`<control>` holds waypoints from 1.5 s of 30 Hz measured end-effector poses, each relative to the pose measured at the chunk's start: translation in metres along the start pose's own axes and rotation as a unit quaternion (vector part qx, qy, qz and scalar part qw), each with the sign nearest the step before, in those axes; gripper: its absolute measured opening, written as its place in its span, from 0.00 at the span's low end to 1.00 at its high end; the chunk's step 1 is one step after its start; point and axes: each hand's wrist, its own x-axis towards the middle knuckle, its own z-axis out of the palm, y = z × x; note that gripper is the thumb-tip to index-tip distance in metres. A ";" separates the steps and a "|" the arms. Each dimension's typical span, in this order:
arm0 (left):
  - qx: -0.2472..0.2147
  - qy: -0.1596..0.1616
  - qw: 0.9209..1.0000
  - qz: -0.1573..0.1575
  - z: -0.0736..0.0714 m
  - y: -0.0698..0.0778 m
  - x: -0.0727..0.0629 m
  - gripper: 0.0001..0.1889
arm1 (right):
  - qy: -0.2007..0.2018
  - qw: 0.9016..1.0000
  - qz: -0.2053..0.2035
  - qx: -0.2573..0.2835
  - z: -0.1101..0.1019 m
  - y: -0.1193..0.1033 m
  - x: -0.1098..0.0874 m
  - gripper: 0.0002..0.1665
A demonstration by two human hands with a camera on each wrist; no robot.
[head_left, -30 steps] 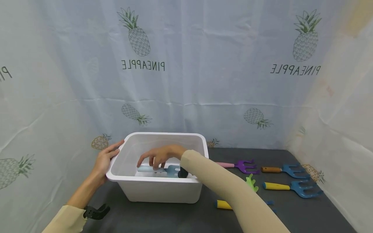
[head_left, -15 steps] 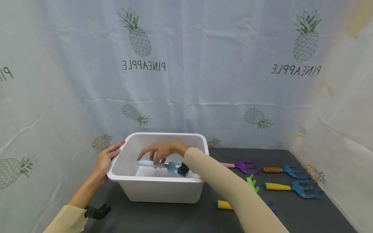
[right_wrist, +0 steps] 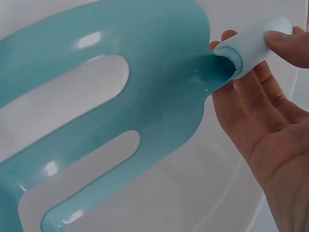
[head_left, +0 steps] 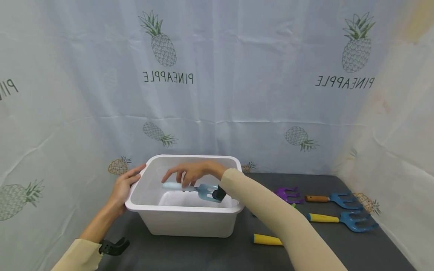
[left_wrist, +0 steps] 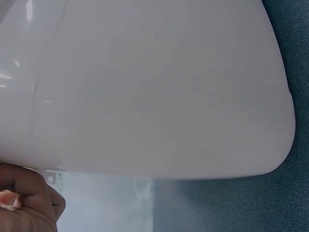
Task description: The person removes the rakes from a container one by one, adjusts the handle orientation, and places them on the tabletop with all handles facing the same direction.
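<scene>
A white plastic tub (head_left: 186, 224) stands on the dark table, left of centre. My left hand (head_left: 121, 188) holds its left rim; in the left wrist view curled fingers (left_wrist: 29, 195) show at the edge of the tub's wall. Inside the tub, my right hand (head_left: 191, 174) pinches the pale handle of a light-blue garden hand fork (head_left: 206, 191), tines toward the right. The right wrist view shows the thumb on top of the handle and fingers beneath it, with the fork's slotted blue head (right_wrist: 166, 92) close to the camera above the tub's white floor.
On the table to the right lie a purple fork (head_left: 286, 194), a blue fork with a brown handle (head_left: 342, 198) and a blue fork with a yellow handle (head_left: 352, 220). Another yellow handle (head_left: 267, 239) is partly covered by my right sleeve. A pineapple-print curtain (head_left: 217, 94) hangs behind.
My right hand has raised the hand fork from low in the tub and shifted it slightly right. The right forearm now covers more of the tools. My left hand stays on the rim.
</scene>
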 end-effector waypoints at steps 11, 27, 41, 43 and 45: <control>-0.004 -0.008 1.000 -0.002 0.000 -0.001 0.000 0.28 | -0.001 0.998 -0.046 -0.042 -0.018 -0.019 -0.025 0.40; -0.007 -0.014 1.000 0.008 -0.001 0.000 -0.001 0.28 | 0.015 0.996 -0.070 -0.055 -0.038 -0.039 -0.066 0.40; -0.002 -0.009 1.000 0.003 -0.001 -0.001 0.000 0.28 | 0.046 0.993 -0.057 -0.092 -0.045 -0.047 -0.119 0.40; -0.004 -0.009 1.000 0.007 -0.001 -0.001 0.000 0.28 | 0.050 0.992 -0.054 -0.104 -0.046 -0.045 -0.127 0.40; -0.004 -0.010 1.000 0.007 -0.002 -0.002 0.000 0.28 | 0.055 0.990 -0.051 -0.119 -0.046 -0.042 -0.134 0.40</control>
